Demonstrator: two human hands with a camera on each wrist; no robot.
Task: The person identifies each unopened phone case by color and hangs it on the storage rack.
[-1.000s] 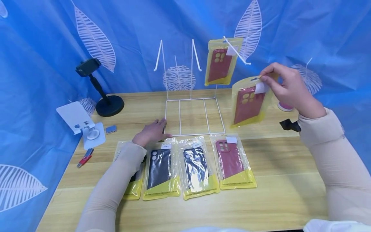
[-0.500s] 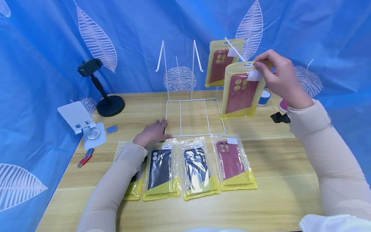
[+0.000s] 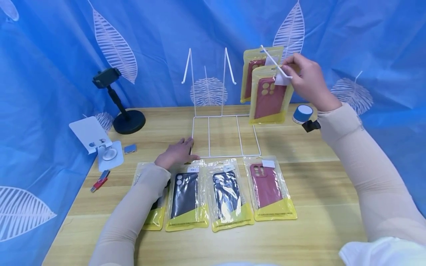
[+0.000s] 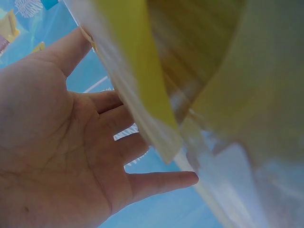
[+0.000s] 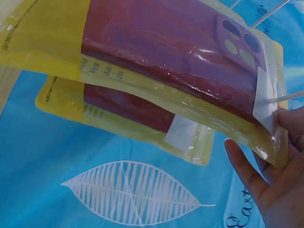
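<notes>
Four packaged cases (image 3: pixel 229 195) line the wooden table (image 3: pixel 316 221); right hand (image 3: pixel 307 83) pinches a fifth (image 3: pixel 267 96).

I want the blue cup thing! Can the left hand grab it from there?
Probably not easily: the left hand rests flat by the wire rack, and the blue cup sits far across, behind the right arm.

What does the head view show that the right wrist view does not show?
Only the head view shows the left hand resting on the wooden table and four bagged phone cases lying in a row. Only the right wrist view shows the printed yellow bottom edges of the bags up close. Both show the right hand pinching the red phone case in a yellow plastic bag at the white wire hook, in front of a second red case bag.
</notes>
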